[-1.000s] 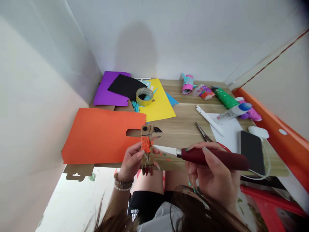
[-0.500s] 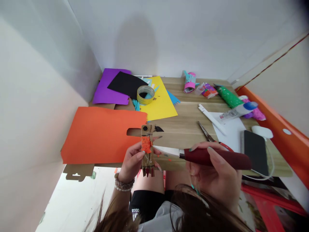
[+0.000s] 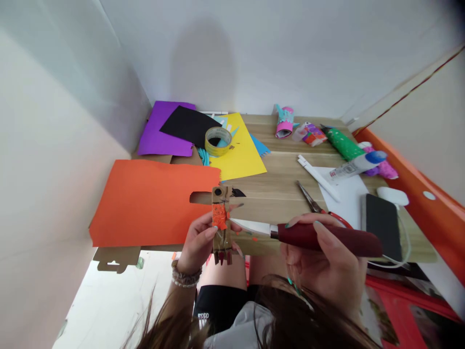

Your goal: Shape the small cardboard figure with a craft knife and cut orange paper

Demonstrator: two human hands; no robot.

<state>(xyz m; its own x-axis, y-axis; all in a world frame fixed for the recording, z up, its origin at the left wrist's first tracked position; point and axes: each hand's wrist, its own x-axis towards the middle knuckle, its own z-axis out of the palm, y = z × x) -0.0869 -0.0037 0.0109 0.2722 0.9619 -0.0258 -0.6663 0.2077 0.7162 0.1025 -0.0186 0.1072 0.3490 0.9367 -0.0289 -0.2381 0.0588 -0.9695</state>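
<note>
Between the fingers of my left hand (image 3: 198, 242) is a small cardboard figure (image 3: 221, 242), held upright over the table's front edge. It has a black round eye, a black pointed piece at its upper right, an orange paper patch (image 3: 219, 216) in the middle and reddish tips at the bottom. My right hand (image 3: 327, 266) grips a knife (image 3: 327, 239) by its dark red handle. The blade (image 3: 254, 227) points left, its tip at the figure's right edge beside the orange patch. Whether the tip touches the cardboard I cannot tell.
Orange paper (image 3: 152, 208) covers the table's left side. Behind lie purple paper (image 3: 163, 131), black paper (image 3: 189, 125), yellow paper (image 3: 243, 155) and a tape roll (image 3: 218, 148). To the right are scissors (image 3: 308, 196), a glue bottle (image 3: 358, 166), a phone (image 3: 381, 225) and a pink paper roll (image 3: 285, 123).
Both hands, the cardboard figure and the knife hold nearly the same positions. The whole view has shifted very slightly.
</note>
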